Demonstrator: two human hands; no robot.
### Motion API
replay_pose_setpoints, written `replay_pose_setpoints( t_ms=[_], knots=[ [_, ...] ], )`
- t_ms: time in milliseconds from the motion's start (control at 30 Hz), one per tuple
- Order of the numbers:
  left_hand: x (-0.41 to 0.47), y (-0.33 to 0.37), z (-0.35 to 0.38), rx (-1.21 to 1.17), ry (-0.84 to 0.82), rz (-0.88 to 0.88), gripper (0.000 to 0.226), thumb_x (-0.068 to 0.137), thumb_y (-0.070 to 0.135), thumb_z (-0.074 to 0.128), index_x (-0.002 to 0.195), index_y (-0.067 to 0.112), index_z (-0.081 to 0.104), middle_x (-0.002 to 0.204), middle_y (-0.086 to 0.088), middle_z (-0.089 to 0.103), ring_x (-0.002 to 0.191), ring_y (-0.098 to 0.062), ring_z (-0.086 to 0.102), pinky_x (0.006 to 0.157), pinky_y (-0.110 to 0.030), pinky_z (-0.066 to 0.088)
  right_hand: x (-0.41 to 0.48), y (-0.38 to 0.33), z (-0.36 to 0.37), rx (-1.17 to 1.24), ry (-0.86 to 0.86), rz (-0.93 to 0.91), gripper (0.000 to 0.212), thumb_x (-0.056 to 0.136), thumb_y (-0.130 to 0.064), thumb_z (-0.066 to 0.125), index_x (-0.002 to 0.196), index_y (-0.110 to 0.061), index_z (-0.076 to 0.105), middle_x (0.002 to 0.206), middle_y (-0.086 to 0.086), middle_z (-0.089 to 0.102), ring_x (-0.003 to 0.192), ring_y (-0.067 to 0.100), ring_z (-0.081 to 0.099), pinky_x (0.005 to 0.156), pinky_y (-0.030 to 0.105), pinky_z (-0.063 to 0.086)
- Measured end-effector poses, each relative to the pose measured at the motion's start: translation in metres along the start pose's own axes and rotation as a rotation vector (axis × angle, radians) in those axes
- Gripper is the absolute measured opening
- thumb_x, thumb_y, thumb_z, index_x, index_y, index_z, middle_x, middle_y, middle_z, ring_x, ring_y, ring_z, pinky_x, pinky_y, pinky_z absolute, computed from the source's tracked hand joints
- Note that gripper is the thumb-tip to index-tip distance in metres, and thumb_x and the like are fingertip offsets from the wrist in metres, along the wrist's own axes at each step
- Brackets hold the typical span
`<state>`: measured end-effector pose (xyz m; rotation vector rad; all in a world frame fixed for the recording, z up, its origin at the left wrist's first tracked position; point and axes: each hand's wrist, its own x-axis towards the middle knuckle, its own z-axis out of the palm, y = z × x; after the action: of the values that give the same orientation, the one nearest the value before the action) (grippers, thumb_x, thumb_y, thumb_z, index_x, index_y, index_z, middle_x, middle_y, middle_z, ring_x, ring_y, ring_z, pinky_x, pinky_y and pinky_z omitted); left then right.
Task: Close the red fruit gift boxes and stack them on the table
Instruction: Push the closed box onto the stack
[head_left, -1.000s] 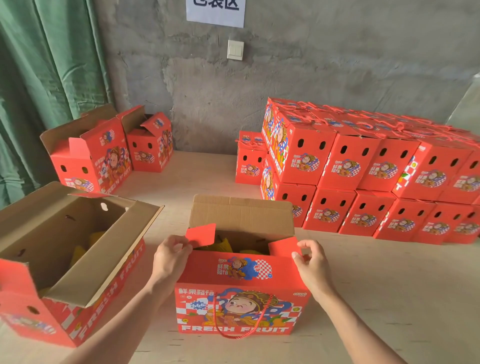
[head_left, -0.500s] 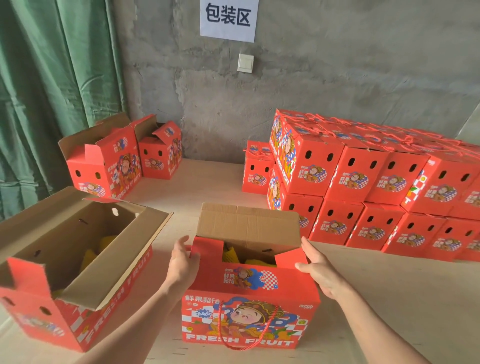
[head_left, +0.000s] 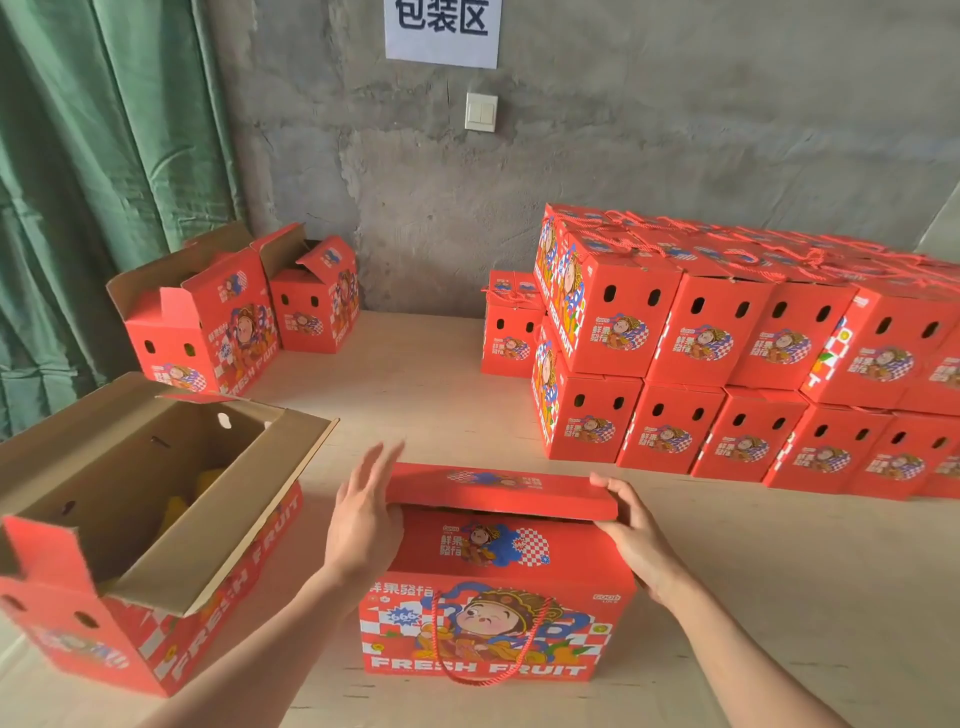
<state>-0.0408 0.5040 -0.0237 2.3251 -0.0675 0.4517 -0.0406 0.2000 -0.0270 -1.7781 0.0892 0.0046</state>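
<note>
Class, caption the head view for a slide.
Left hand and right hand flank a red fruit gift box, its top flap lowered; open boxes left, closed stack right.

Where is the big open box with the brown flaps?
In the head view, the big open box sits at the near left of the table, beside the left hand and the half-closed box.
</note>
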Motion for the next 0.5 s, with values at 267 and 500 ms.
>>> replay_pose_setpoints(
  t_ms=[267, 500],
  knots=[
    [-0.005, 0.000, -0.004, 0.216, -0.124, 0.057, 0.090, 0.069, 0.069, 0.024, 0.138, 0.017, 0.045, 0.143, 0.000, 0.041, 0.131, -0.020, 0.037, 0.110, -0.039, 0.028, 0.012, -0.016, -0.020, -0.213, -0.065, -0.158, 0.030, 0.098, -0.034, 0.045, 0.128, -0.037, 0.051, 0.142, -0.015, 0.040, 0.136, 0.007, 0.031, 0.105, 0.020, 0.026],
    [0.010, 0.002, -0.001, 0.529, -0.290, 0.051, 0.100, 0.062, 0.091, 0.015, 0.135, 0.027, 0.038, 0.159, 0.005, 0.008, 0.146, -0.020, -0.013, 0.111, -0.053, -0.015, 0.024, -0.013, -0.015, -0.844, -0.301, -0.200, 0.060, 0.081, -0.071, 0.037, 0.138, -0.052, 0.034, 0.155, -0.017, 0.018, 0.141, 0.007, 0.020, 0.112, 0.035, 0.023]
  ],
)
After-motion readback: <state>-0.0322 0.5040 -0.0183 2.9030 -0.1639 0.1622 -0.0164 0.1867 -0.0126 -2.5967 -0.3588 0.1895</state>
